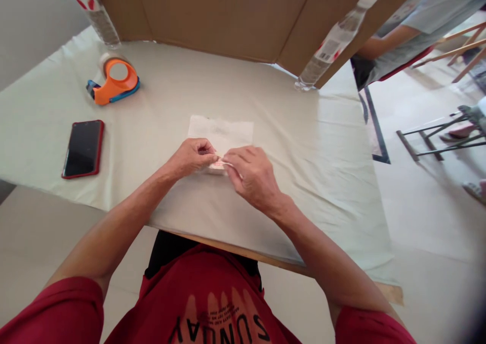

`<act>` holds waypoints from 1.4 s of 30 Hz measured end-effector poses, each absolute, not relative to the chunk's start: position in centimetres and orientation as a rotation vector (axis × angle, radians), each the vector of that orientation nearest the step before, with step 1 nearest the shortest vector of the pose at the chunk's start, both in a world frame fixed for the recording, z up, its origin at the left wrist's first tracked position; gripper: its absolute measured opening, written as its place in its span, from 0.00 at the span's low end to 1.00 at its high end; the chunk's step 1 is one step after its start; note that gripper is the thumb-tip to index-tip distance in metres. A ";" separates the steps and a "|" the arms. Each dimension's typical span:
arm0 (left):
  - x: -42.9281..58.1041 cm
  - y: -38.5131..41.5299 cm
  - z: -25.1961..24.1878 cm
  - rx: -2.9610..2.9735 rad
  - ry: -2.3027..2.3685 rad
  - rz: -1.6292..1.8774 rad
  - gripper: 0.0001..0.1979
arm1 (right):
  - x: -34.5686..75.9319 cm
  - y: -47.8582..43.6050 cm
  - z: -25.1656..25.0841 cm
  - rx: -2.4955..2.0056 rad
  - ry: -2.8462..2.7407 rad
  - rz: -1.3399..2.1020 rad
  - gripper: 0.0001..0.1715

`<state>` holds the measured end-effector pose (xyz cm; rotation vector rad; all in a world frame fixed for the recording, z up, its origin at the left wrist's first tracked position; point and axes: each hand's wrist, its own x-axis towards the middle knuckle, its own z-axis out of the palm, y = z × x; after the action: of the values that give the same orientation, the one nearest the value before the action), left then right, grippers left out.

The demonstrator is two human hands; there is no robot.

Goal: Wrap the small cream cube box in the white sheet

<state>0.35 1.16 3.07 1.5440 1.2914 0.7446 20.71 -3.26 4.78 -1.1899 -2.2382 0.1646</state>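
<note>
Floor (413, 207): pale, glossy, running off to the right of the table.
Tablecloth (163, 96): pale green, creased, over a table with a bare wooden edge (281, 264) at the front.
Cardboard panel (224, 14): brown, folded, upright along the back.
Seated person (444, 27): grey top, beyond the panel at right.
Red shirt (152, 308): the wearer's; "SUNDAY" in dark capitals, smaller lines above too blurred for me to read.
Folding stool (433, 136): dark frame, on the floor.
Bottles, two, clear: right bottle (328, 47) and left bottle (94, 14), against the cardboard; red-and-white labels, wording illegible.
Tape dispenser (104, 94): orange and blue, left rear.
Phone (82, 149): red case, dark screen, nearer the front.
White sheet (220, 127): flat, just beyond the fingers, its faint grey mark unreadable.
Right hand (252, 174): thumb and fingers pinching a thin pale edge (229, 164).
Left hand (194, 155): thumb and forefinger together; grip uncertain.
Small pale piece (217, 170): red marks, directly below both sets of fingertips.
</note>
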 end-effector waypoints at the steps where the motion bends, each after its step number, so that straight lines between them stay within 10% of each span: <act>1: 0.3 1.2 3.0 1.551 1.290 0.751 0.11 | 20.3 -3.5 4.7 -1.157 -2.320 0.166 0.12; 33: -4.9 -0.3 4.3 1.350 1.771 0.544 0.23 | 17.8 -2.6 3.0 -1.294 -2.671 -0.213 0.13; 42: -3.6 0.3 5.7 1.150 1.760 0.390 0.13 | 17.9 -2.2 3.1 -1.218 -2.716 -0.293 0.13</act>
<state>-3.59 0.28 5.69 1.1500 1.7601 0.3900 17.86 -2.16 3.05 -1.2183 -2.7156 -0.2932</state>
